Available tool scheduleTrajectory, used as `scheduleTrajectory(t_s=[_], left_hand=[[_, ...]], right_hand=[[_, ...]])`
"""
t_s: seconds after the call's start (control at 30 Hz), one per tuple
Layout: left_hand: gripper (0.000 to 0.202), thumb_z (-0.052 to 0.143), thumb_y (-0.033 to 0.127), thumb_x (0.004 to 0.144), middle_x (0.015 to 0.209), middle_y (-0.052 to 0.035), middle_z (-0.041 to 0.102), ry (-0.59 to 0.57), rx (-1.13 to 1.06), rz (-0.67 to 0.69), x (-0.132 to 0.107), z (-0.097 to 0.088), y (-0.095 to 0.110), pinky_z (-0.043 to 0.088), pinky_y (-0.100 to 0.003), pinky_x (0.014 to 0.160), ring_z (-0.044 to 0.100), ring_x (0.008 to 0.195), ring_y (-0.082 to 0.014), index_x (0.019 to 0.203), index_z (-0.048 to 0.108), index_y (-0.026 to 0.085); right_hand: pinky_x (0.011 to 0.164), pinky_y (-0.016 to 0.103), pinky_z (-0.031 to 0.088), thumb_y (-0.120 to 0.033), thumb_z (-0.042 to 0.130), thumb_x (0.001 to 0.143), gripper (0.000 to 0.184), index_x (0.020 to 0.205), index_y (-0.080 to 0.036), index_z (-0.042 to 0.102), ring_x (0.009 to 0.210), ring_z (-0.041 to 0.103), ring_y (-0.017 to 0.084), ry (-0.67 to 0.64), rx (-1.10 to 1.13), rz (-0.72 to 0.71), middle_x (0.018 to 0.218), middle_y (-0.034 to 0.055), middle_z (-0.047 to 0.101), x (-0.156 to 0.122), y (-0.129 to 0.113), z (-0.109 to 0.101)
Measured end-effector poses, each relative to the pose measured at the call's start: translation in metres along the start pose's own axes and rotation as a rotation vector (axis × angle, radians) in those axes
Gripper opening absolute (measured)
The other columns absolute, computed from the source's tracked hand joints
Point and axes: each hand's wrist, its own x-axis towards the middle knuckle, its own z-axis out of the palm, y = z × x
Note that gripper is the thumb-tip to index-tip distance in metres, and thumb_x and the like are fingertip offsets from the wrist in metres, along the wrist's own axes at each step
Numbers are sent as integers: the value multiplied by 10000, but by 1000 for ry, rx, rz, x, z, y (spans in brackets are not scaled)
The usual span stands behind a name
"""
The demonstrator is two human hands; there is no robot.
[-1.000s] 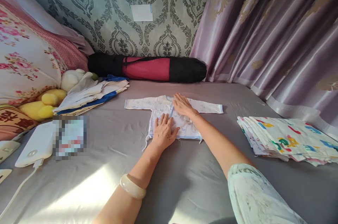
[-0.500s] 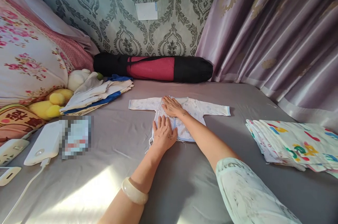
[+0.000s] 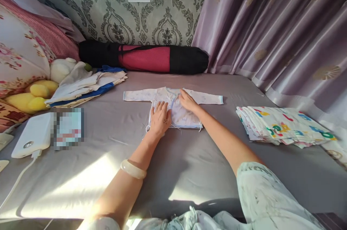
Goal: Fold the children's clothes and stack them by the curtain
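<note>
A small white baby shirt (image 3: pixel 173 114) with pale blue trim lies spread on the grey sheet (image 3: pixel 119 179), its two sleeves stretched out to the sides. My left hand (image 3: pixel 159 117) rests flat on the lower left of the shirt front, fingers extended. On the upper right of the chest is my right hand (image 3: pixel 189 101), held more edge-on with its fingers straight. Neither hand grips the cloth. Thin ties hang from the shirt's lower edge.
Folded clothes (image 3: pixel 86 85) and a yellow plush toy (image 3: pixel 32 96) lie at the left, with a white power bank (image 3: pixel 34 134) and cable nearer. A folded patterned cloth stack (image 3: pixel 284 125) sits at right. Along the wall runs a black and red rolled bag (image 3: pixel 143 58).
My right hand has slid from the left of the shirt's neckline to its right side. My left hand stays on the lower left. The view has tilted down and shifted right.
</note>
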Motion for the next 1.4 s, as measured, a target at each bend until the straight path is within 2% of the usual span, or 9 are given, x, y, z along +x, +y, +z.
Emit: scheduleTrajectory(t_s=[0.17,0.33,0.5,0.8,0.9,0.97,1.1,1.23,1.4], left_hand=[[483,292,298,984,1531,-90,399,-176,84,180,-2,3,3,160,-497,1195,237,1468,-240,1435,425,185],[526,262,355,987,1580,-68,306,-321,173,68,-3,1,0,144,-568,1174,206,1474,-281,1492,353,242],[556,214,356,985,1599,-79,252,-366,186,64,-2,-2,-2,126,-599,1161,170,1481,-296,1521,298,237],[563,222,424,1000,1611,-118,197,-417,202,173,-9,-15,-11,150,-592,1152,129,1486,-315,1522,297,230],[548,252,429,996,1614,-118,190,-417,209,211,-13,-25,-9,149,-580,1156,119,1489,-311,1495,355,225],[535,257,417,995,1610,-114,206,-390,212,241,-14,-28,-8,142,-569,1164,132,1490,-296,1475,387,221],[549,248,422,996,1599,-123,240,-362,256,239,-12,-25,-12,113,-564,1171,148,1487,-295,1477,388,195],[609,205,507,991,1603,-127,224,-400,263,209,-9,-19,-25,119,-561,1167,140,1489,-291,1524,296,226],[631,182,549,980,1612,-107,203,-418,220,200,-7,-16,-33,92,-553,1171,118,1494,-275,1529,279,255]], right_hand=[[1192,442,168,-307,262,979,576,1504,-74,300,1482,158,252,-121,-255,-54,1598,146,226,-51,3,6],[1192,516,103,-388,212,1003,584,1535,-151,262,1489,120,272,-172,-353,-84,1619,97,169,-84,-14,12],[1172,591,72,-413,200,1010,570,1550,-234,227,1492,99,274,-227,-362,-199,1629,66,117,-112,-16,5],[1204,488,96,-376,263,1006,547,1522,-201,312,1484,155,245,-313,-291,-348,1612,72,207,-160,-17,-15],[1186,418,214,-359,212,1016,514,1433,-189,460,1427,315,219,-304,-228,-369,1532,72,397,-164,-21,-25],[1167,396,254,-326,183,1017,513,1383,-176,510,1386,380,207,-221,-233,-345,1482,80,467,-159,-18,-28],[1198,463,137,-348,223,1002,559,1472,-81,366,1467,214,251,-82,-368,-182,1571,144,301,-143,3,-21],[1206,449,106,-396,212,990,638,1514,-35,260,1486,141,252,-117,-440,-49,1602,160,195,-137,23,-15],[1204,451,128,-395,197,978,667,1518,-4,230,1488,127,264,-160,-461,-30,1607,169,164,-137,25,-19]])
